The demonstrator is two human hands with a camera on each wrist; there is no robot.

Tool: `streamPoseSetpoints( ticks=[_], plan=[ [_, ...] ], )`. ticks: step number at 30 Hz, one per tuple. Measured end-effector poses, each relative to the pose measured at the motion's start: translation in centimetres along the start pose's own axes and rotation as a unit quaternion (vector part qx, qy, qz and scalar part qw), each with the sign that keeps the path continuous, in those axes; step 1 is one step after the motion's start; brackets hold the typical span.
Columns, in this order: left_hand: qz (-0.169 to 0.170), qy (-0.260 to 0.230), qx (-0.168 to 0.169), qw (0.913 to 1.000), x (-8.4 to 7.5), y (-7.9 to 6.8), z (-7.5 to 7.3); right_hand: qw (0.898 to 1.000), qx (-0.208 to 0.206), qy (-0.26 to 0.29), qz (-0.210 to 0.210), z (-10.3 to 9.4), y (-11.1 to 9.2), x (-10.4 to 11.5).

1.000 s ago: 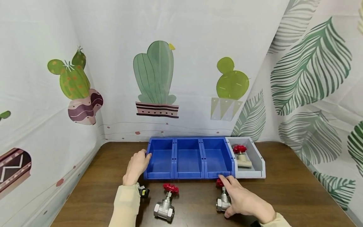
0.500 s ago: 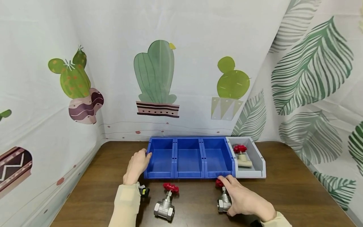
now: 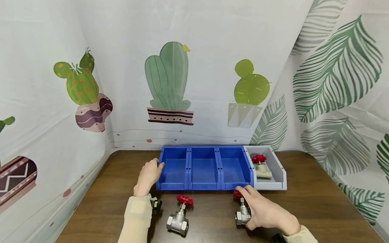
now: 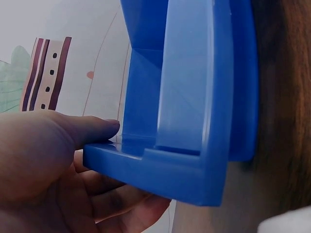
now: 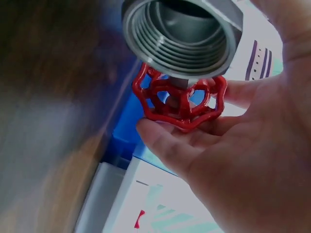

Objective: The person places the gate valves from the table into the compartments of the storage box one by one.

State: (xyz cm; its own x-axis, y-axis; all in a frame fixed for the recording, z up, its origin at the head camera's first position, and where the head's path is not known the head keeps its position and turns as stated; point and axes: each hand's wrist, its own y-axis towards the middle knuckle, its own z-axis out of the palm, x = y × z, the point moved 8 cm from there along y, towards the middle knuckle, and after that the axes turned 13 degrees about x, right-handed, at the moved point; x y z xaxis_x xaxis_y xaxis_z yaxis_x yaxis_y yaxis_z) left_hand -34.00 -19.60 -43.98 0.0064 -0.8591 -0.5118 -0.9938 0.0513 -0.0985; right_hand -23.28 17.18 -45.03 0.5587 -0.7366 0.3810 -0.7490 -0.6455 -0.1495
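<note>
My left hand (image 3: 149, 176) holds the left wall of the leftmost blue bin (image 4: 187, 87); in the left wrist view the thumb lies over the rim and the fingers are outside. To the right, my right hand (image 3: 263, 210) grips a steel gate valve (image 3: 242, 215), fingers curled round its red handwheel (image 5: 182, 104). Its threaded opening faces the right wrist camera, and the hand hides part of the valve in the head view. A second steel valve (image 3: 178, 222) with a red handwheel lies on the table between the hands, touched by neither.
Two more blue bins (image 3: 205, 186) (image 3: 237, 185) and a grey bin (image 3: 281, 180) stand in the same row. Inside the grey one sits a beige valve (image 3: 262, 171) with a red handwheel. A printed cloth (image 3: 206, 67) hangs behind the wooden table (image 3: 316, 202).
The right thumb has drawn in against the steel valve, which has shifted slightly. My left hand stays on the bin. The head view has drifted slightly.
</note>
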Motion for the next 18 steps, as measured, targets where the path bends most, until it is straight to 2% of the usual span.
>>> streamPoseSetpoints(
  ticks=[6, 9, 13, 18],
  plan=[
    [-0.004, -0.008, 0.003, 1.0, 0.1, -0.1, 0.0, 0.999, -0.039, -0.01, -0.033, -1.5, -0.5, 0.9],
    [-0.006, -0.011, 0.004, 0.9999, 0.2, -0.1, 0.1, 0.998, -0.051, -0.008, -0.037, -2.2, -0.7, 0.8],
    [-0.005, -0.013, 0.008, 0.9999, 0.2, 0.1, 0.2, 0.999, -0.048, 0.005, -0.025, -3.4, -0.6, 0.4],
    [-0.007, -0.014, 0.007, 0.9999, 0.3, 0.3, 0.2, 0.999, -0.044, -0.004, -0.03, -5.0, -0.1, 0.1]
  ],
)
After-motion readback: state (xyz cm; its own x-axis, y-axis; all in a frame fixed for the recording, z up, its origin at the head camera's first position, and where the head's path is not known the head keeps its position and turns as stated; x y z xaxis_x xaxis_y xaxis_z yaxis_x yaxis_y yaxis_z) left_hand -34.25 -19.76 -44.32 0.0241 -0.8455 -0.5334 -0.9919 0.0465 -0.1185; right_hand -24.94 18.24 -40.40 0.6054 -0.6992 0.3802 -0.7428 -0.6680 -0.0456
